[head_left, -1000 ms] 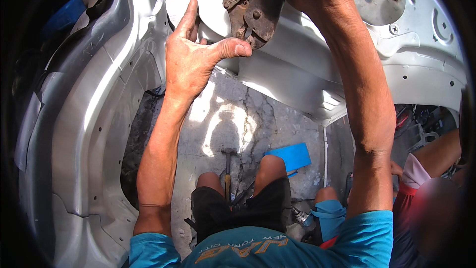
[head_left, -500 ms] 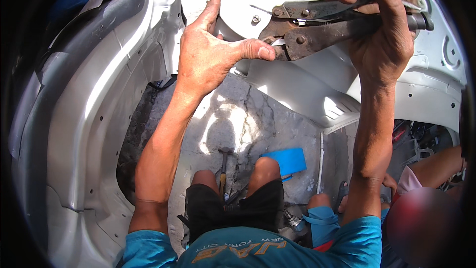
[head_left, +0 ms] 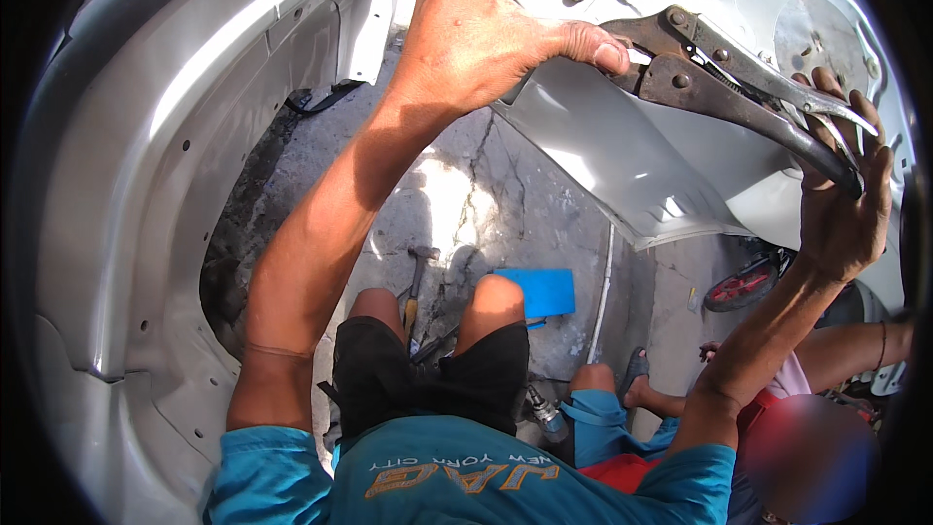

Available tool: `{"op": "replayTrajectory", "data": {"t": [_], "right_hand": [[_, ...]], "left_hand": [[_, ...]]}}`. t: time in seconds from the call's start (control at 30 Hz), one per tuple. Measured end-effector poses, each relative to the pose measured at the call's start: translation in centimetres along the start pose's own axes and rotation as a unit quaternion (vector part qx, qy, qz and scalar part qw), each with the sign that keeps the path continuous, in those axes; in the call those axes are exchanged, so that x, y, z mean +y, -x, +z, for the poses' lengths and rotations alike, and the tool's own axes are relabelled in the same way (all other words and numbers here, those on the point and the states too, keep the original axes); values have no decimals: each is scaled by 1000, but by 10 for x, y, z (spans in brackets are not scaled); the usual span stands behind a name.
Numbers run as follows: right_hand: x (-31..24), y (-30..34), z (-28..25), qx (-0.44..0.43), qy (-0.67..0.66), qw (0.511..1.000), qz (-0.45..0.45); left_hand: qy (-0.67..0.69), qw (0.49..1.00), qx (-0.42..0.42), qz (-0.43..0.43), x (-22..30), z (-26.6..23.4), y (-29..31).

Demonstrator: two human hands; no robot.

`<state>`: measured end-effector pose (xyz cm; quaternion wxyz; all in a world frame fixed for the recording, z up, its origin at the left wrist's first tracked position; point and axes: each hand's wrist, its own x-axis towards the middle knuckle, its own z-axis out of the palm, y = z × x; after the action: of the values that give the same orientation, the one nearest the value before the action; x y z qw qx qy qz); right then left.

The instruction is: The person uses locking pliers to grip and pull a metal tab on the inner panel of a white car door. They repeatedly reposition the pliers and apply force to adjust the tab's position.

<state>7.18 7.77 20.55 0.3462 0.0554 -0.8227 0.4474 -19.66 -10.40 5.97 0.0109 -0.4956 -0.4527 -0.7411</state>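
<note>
A worn pair of locking pliers (head_left: pixel 719 97) lies slantwise across the upper right, in front of a pale metal panel. My left hand (head_left: pixel 476 34) is at the jaw end, its thumb stretched out against the jaws. Its other fingers are partly cut off by the upper edge, with a finger spread away from the thumb. My right hand (head_left: pixel 841 194) is at the handle end, open, its fingers stretched out behind the handles and release lever. The handles cross in front of its palm and fingers. What the jaws bite on, if anything, cannot be made out.
A curved silver body panel (head_left: pixel 146 204) fills the left. On the cracked concrete floor (head_left: pixel 486 185) lie a hammer (head_left: pixel 416 282), a blue flat piece (head_left: pixel 536 294) and a power tool (head_left: pixel 547 413). Another person (head_left: pixel 622 418) sits at lower right, near a red-rimmed wheel (head_left: pixel 743 287).
My right hand has loosened from around the handles and its fingers have straightened. The pliers now tilt down to the right. My left hand has moved up and right in view.
</note>
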Motion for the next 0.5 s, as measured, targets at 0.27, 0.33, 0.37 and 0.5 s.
{"op": "replayTrajectory", "data": {"t": [0.27,0.33,0.37,0.5], "right_hand": [[-74,-18,50,-102,631,759,126],[-69,-23,69,-164,692,703,21],[-57,-17,81,-146,706,693,-1],[-38,9,89,-80,682,727,18]], "left_hand": [[-16,998,14,55,4,3,4],[-82,993,37,70,-11,5,5],[-111,991,57,44,-34,2,5],[-158,986,57,-4,-38,3,4]]}}
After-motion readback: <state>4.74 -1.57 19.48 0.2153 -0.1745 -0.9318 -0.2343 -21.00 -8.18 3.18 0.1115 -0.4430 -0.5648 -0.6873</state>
